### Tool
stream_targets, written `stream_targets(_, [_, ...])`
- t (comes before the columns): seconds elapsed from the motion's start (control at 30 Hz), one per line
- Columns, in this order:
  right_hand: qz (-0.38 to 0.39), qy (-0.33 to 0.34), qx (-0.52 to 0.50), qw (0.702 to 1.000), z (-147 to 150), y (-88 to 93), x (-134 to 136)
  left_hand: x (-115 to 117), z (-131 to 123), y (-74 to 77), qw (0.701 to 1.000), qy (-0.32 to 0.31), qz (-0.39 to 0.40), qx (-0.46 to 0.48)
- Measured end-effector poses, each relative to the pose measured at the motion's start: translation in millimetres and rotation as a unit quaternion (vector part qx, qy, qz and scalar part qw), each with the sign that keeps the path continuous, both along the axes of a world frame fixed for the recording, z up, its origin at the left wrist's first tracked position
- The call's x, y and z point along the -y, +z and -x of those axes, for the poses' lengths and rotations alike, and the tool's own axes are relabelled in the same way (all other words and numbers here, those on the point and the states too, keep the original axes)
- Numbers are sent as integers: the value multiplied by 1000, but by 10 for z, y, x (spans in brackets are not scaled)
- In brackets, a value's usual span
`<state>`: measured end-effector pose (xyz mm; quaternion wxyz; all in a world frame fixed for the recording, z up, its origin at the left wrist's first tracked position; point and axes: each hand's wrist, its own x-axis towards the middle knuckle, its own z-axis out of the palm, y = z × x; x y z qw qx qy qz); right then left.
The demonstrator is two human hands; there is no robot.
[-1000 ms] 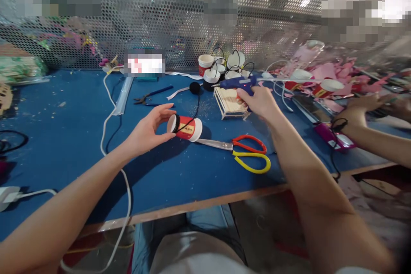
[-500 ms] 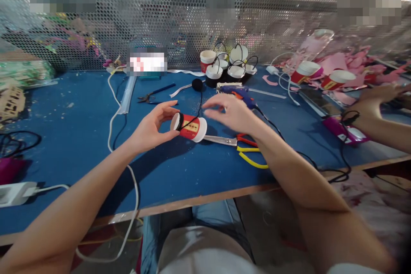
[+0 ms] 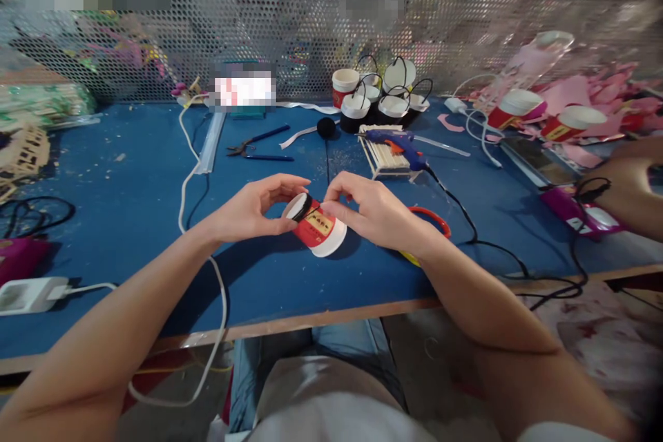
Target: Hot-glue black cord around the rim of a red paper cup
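My left hand (image 3: 259, 208) is closed on a red and white paper cup (image 3: 317, 226), fingers and thumb around its base end. The cup is tilted, its wide rim turned down toward me. Black cord (image 3: 303, 208) is wound around the cup near the base. My right hand (image 3: 360, 206) pinches the black cord at the cup's side. From there the cord runs up to a small black ball of cord (image 3: 326, 128) on the table. Partly under my right forearm lie scissors (image 3: 432, 217) with red and yellow handles.
A blue glue gun (image 3: 398, 141) rests on a small stick rack (image 3: 383, 160). Pliers (image 3: 262, 145) lie left of it. Several cups with black handles (image 3: 394, 105) stand at the back. A white cable (image 3: 182, 204) crosses the left side. Another person's hand (image 3: 629, 176) is at right.
My right hand has come down to the cup and closed on the cord. The cup has turned, its rim now lower and nearer me. The camera view has shifted slightly.
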<state>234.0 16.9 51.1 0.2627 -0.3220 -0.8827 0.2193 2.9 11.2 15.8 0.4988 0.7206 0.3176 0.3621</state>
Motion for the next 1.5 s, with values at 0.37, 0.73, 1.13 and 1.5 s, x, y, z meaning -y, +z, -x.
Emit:
stream_targets(0.37, [-152, 13, 27, 988, -18, -82, -52, 47, -63, 13, 1000, -9, -22, -16])
stream_targets(0.73, [-77, -26, -34, 996, 53, -203, -97, 44, -76, -25, 1000, -10, -26, 12])
stream_targets(1.13, [3, -59, -53, 997, 143, -449, -53, 59, -44, 25, 999, -12, -28, -39])
stream_targets(1.5, [-82, -88, -11, 993, 261, -420, 77, 232, -276, 94, 971, 123, -2, -207])
